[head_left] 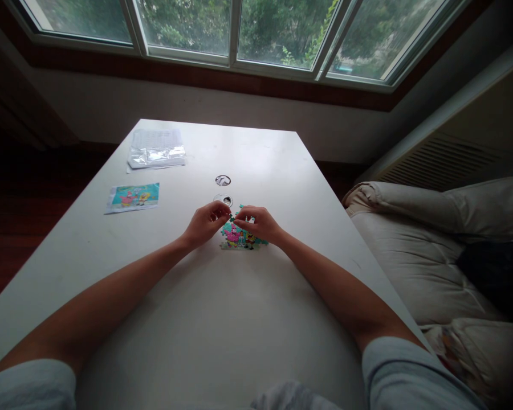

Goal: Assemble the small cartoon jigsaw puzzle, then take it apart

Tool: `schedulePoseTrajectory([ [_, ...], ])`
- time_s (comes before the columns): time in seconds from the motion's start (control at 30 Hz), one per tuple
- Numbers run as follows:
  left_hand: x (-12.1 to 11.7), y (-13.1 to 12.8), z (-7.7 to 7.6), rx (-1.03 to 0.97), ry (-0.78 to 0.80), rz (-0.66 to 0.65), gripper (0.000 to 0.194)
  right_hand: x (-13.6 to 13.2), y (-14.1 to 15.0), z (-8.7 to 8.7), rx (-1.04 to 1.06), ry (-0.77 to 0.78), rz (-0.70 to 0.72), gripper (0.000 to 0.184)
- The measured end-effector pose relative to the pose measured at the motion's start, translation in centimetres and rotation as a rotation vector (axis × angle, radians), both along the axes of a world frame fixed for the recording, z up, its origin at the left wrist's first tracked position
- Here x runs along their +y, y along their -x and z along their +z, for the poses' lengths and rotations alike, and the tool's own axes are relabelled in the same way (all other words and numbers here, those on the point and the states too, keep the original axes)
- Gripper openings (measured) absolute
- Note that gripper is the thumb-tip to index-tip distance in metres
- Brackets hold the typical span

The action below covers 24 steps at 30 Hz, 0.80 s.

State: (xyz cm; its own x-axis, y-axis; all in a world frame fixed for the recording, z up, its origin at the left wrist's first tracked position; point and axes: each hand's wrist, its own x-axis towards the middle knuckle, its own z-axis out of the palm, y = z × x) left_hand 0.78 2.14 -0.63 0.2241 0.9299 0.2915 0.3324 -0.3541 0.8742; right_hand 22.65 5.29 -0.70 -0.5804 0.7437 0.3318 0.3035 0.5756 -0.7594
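A partly joined jigsaw puzzle (235,238) with pink and yellow cartoon figures on a teal ground lies flat on the white table (188,319). Over its upper edge, my left hand (208,222) and my right hand (259,223) come together. A small dark green puzzle piece (232,218) is between their fingertips. Both hands are closed in a pinch at this piece, one from each side. My right hand covers the puzzle's upper right part, so the pieces beneath it are hidden.
Just beyond my hands are two round items, a dark-rimmed disc (223,180) and a clear ring-like one (227,200). A picture sheet (135,196) and a clear plastic bag (157,149) lie on the left. To the right of the table stands a padded sofa (402,256).
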Motion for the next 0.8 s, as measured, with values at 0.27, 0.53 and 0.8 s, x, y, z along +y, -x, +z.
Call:
schedulePoseTrajectory([
  [0.27,0.4,-0.2,-1.0,-0.314,0.193,-0.17,0.029,-0.2,0.1,-0.3,-0.014,0.004,0.02,0.033],
  [0.53,1.0,1.2,-0.4,0.06,0.221,-0.112,0.02,0.4,-0.5,-0.5,-0.046,-0.024,-0.045,0.025],
  [0.8,0.9,2.2,1.1,0.311,0.273,-0.22,0.02,0.6,-0.8,-0.9,-0.157,-0.105,0.029,0.014],
])
